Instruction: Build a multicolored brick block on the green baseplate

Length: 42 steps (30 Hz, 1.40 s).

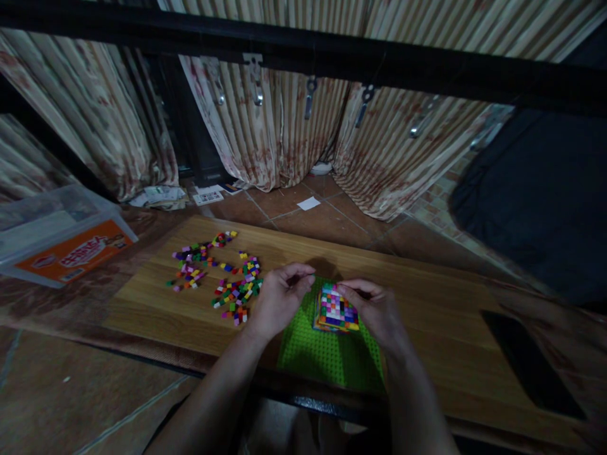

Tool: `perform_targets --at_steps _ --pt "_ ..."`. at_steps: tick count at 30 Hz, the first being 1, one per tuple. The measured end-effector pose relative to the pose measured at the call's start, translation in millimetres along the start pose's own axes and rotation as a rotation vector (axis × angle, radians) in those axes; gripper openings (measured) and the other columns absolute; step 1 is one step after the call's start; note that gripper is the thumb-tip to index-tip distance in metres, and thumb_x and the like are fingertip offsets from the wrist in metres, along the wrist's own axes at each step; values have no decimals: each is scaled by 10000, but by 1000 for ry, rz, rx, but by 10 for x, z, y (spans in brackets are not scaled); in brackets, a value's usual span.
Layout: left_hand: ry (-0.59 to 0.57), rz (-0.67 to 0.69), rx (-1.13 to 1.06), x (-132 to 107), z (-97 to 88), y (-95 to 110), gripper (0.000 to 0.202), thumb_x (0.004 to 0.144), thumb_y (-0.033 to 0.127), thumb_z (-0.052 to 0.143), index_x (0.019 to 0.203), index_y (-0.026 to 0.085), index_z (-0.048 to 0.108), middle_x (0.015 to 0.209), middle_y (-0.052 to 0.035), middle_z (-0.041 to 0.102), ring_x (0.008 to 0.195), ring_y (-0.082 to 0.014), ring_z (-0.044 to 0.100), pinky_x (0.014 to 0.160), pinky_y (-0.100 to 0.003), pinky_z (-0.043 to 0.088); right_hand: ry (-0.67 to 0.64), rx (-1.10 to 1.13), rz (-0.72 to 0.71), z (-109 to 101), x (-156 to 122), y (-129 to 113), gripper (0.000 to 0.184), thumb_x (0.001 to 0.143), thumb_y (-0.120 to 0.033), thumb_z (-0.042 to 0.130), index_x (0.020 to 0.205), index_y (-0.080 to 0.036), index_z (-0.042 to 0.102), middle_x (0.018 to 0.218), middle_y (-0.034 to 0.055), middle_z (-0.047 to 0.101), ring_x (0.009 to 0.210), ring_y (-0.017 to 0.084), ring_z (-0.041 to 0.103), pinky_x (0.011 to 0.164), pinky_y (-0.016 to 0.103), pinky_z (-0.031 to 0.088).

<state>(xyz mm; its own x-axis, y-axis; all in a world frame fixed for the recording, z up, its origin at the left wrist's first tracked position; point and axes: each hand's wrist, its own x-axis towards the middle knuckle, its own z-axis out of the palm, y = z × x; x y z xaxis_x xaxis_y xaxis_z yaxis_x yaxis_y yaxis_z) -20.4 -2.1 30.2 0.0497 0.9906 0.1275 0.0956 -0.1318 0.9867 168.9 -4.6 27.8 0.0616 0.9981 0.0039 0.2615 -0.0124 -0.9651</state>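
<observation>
A green studded baseplate lies on a wooden board in front of me. On its far part stands a small block built of many coloured bricks. My left hand sits just left of the block with its fingers curled together in a pinch; what they hold is too small to make out. My right hand rests against the block's right side, fingers bent round its edge. A scatter of loose coloured bricks lies on the board to the left of my left hand.
A clear plastic box with an orange label stands at the far left. A dark flat object lies on the board at the right. Striped curtains hang behind, with papers on the tiled floor below them.
</observation>
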Motion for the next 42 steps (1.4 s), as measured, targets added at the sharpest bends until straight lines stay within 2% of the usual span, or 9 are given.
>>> perform_targets --at_steps 6,13,20,22,25,28,31,36,42 --pt "-10 20 21 -12 7 -23 173 820 280 611 924 176 701 925 -46 724 819 -158 652 722 -250 507 -22 13 40 -1 9 -3 284 650 -450 751 773 -195 764 777 63 743 686 199 650 643 323 498" --pt "-27 1 -4 -35 59 16 167 826 243 587 931 174 697 875 -33 721 714 -135 647 692 -243 510 -23 5 30 18 32 11 266 650 -435 751 760 -193 761 741 55 741 644 186 641 610 305 495" --pt "-39 -49 -111 -36 104 68 159 814 200 588 927 149 687 895 -45 708 712 -134 659 681 -246 528 -24 90 57 -29 15 59 350 624 -449 772 867 -198 756 829 66 748 701 202 666 658 336 525" --pt "-27 -64 -138 -34 114 87 168 808 193 595 941 142 683 885 -46 707 690 -126 654 670 -242 527 29 108 3 -51 0 17 343 644 -426 768 911 -212 747 879 63 743 752 205 667 690 342 527" --pt "-15 -52 -170 -37 138 113 177 801 184 607 957 139 677 877 -46 705 665 -115 645 660 -234 525 84 81 -154 -44 -29 -89 220 723 -375 718 894 -241 747 916 44 722 845 197 655 767 339 510" --pt "-26 -26 -218 -52 174 133 179 792 169 615 961 139 667 908 -51 707 658 -105 639 657 -228 524 41 -5 -297 20 -64 -186 149 768 -333 685 881 -259 749 944 35 693 911 191 636 818 335 491" --pt "-49 -18 -281 -78 213 155 214 793 167 616 1003 140 642 936 -57 713 656 -100 631 659 -227 525 23 -52 -372 87 -96 -228 133 782 -320 679 883 -267 746 953 31 676 910 182 630 817 327 488" --pt "-76 -6 -275 -110 239 201 311 810 207 623 1115 152 600 900 -47 728 708 -117 648 699 -232 525 75 2 -349 110 -121 -209 90 746 -311 721 820 -270 751 921 19 681 887 175 627 785 306 489" --pt "-96 46 -217 -122 224 237 330 792 252 664 1104 154 623 825 -30 730 731 -133 658 721 -239 516 15 229 -276 107 -132 -211 62 730 -262 737 788 -283 744 873 -8 682 833 146 625 739 262 488"
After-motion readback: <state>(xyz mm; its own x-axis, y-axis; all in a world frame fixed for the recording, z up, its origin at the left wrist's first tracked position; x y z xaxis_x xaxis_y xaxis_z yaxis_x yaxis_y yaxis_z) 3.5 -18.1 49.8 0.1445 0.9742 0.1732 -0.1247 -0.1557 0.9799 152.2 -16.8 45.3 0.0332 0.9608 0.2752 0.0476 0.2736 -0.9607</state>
